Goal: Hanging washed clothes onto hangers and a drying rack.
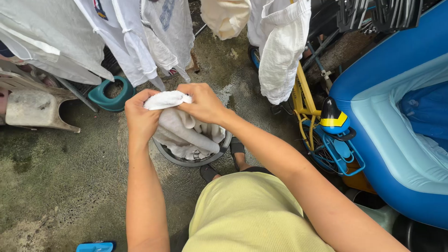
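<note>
Item: white cloth (173, 119), soft, limp, likely damp and light; I judge it is best held at its top edge. My left hand (140, 116) and right hand (201, 103) are each clenched on that edge, above the metal basin (186, 162) of laundry. Around: hanging garments (280, 51) close ahead, yellow bicycle (322, 126), blue inflatable pool (396, 121) right.

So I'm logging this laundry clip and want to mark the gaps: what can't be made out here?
Head view only:
- Basin: contents mostly hidden by the white cloth and both hands.
- Cloth: its kind unclear, bunched between left hand and right hand.
- Hanging clothes: tops cut off by the upper edge.
- Yellow bicycle: partly behind a hanging garment.
</note>
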